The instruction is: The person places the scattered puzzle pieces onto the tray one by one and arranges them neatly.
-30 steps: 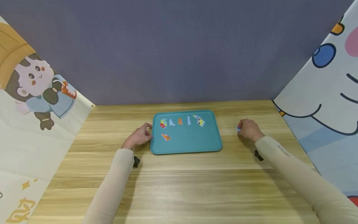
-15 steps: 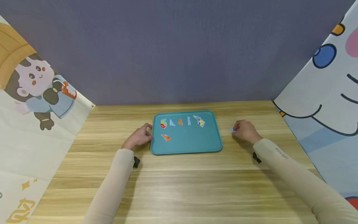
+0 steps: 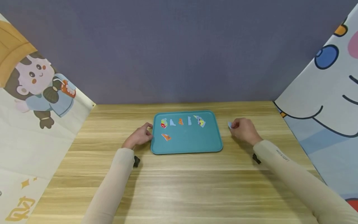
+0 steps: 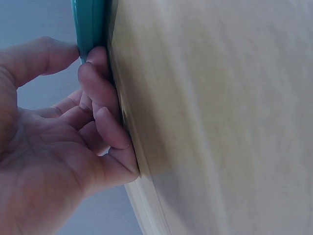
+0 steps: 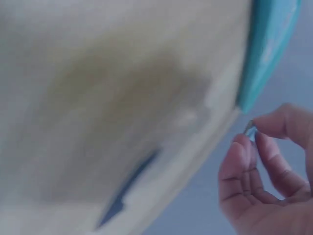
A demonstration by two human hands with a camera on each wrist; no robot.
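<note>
My left hand (image 3: 139,137) pinches the left rim of the teal tray (image 3: 193,141), thumb on top and fingers at the side, as the left wrist view shows. To the right of the tray, my right hand (image 3: 245,130) holds a small flat pale-blue piece (image 3: 229,125) between thumb and fingertips, above the table. In the right wrist view only the thin edge of this piece (image 5: 250,128) shows. On the tray lie several flat irregular picture pieces: a red and yellow one (image 3: 163,123), an orange one (image 3: 166,137), narrow pale-blue ones (image 3: 189,120) and a yellow-patterned one (image 3: 200,121).
The wooden table (image 3: 179,193) runs back to a grey-blue wall (image 3: 179,53). Cartoon-printed sheets stand at the left (image 3: 39,124) and right (image 3: 321,99). In the right wrist view a slim dark shape (image 5: 128,188), its kind unclear, appears against the table.
My right hand has moved left toward the tray with the pale-blue piece, which now shows more beyond the fingertips. My left hand and the tray have stayed in place.
</note>
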